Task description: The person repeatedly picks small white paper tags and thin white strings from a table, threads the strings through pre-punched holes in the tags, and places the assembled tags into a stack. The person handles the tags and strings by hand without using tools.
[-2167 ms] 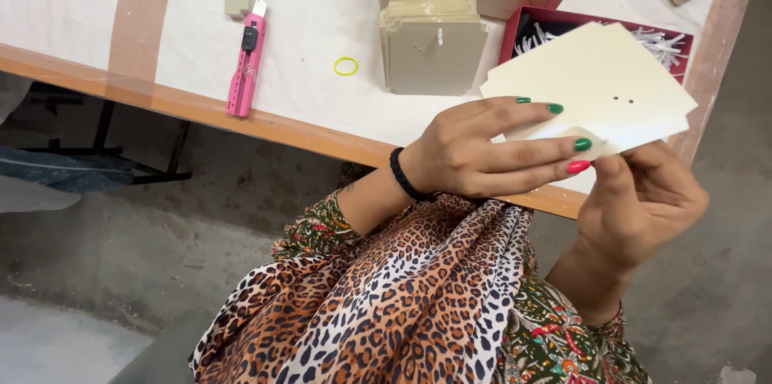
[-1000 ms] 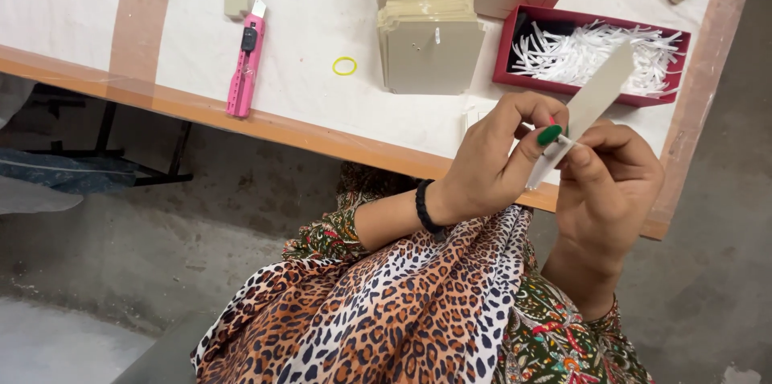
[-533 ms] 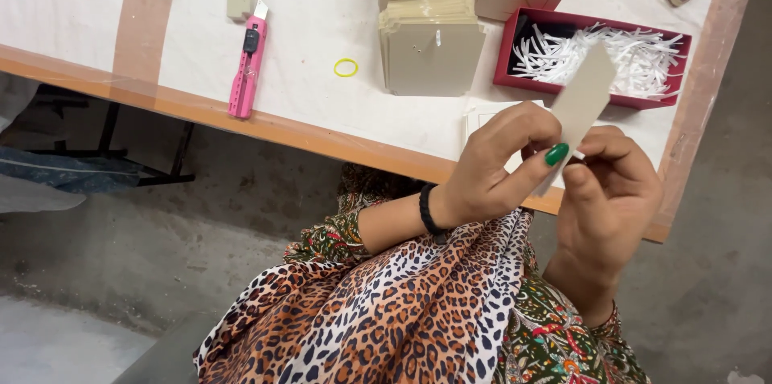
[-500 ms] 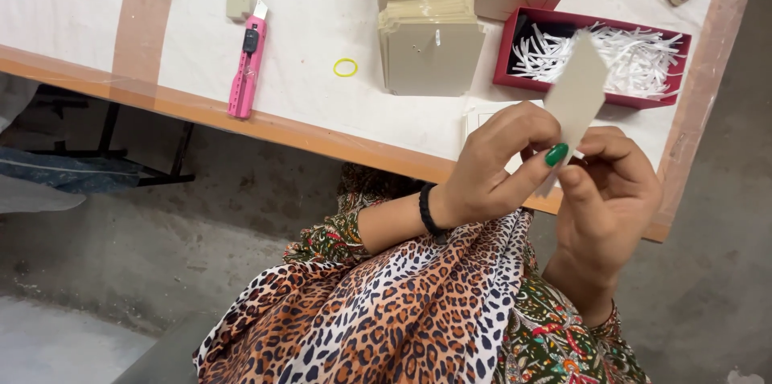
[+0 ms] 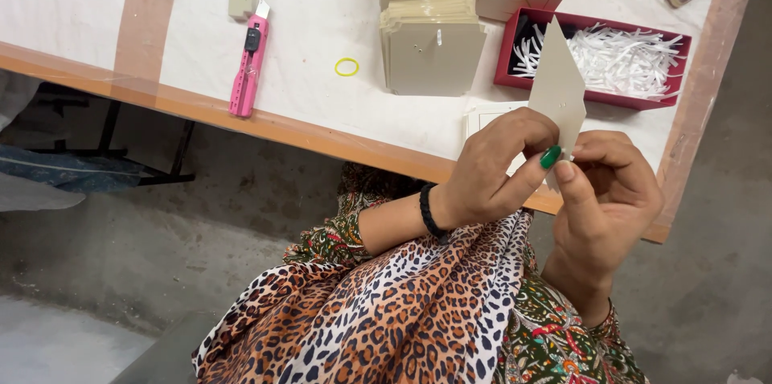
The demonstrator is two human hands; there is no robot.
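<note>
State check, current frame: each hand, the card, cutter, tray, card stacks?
left hand: pinching the card's lower edge
right hand: pinching the same edge
beige card: held up, off the table
pink utility knife: lying flat, blade tip out
red tray: open, holds white shreds
card stack: lying flat
yellow rubber band: loose on table

cutter [image 5: 248,66] left of band [image 5: 346,67] | card stack [image 5: 433,54] right | tray [image 5: 508,58] beyond (all on table [image 5: 96,6])
</note>
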